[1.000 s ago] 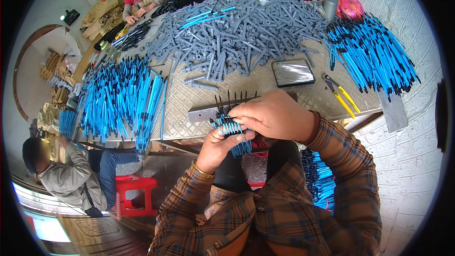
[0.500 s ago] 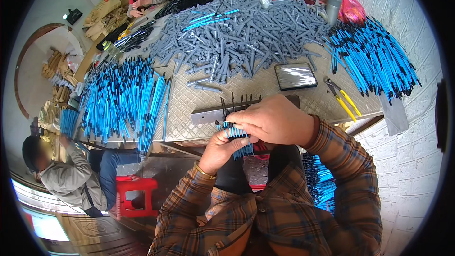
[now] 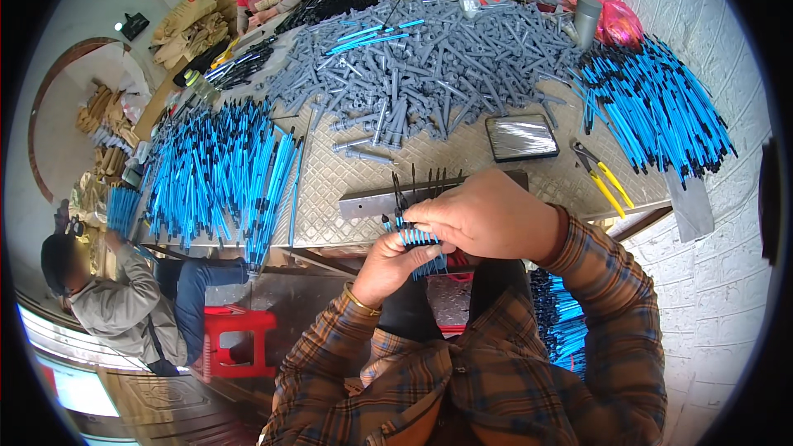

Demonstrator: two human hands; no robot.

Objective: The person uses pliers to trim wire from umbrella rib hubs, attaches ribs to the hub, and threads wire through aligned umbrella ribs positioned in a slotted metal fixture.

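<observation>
My left hand [image 3: 387,268] is closed round a small bundle of thin blue rods with black ends [image 3: 420,238], held just off the table's near edge. Over it bends my right hand [image 3: 496,219], thumb and fingers pinched at the black upper ends of the bundle. Exactly what those fingertips grip is hidden. Just beyond my hands lies a dark metal bar [image 3: 363,205] along the table's edge, with several slim black tips standing up in a row before it.
Grey plastic tubes [image 3: 446,58] form a big heap mid-table. Blue rods pile up left [image 3: 211,173] and right [image 3: 661,107]. A box of metal pins [image 3: 522,137] and yellow-handled pliers [image 3: 603,177] lie nearby. A co-worker [image 3: 140,306] sits at left; others are across the table.
The whole view has shifted slightly. My hands keep almost the same pose on the bundle, the right one turned a little. Across the table, the co-worker in red has lowered their hands.
</observation>
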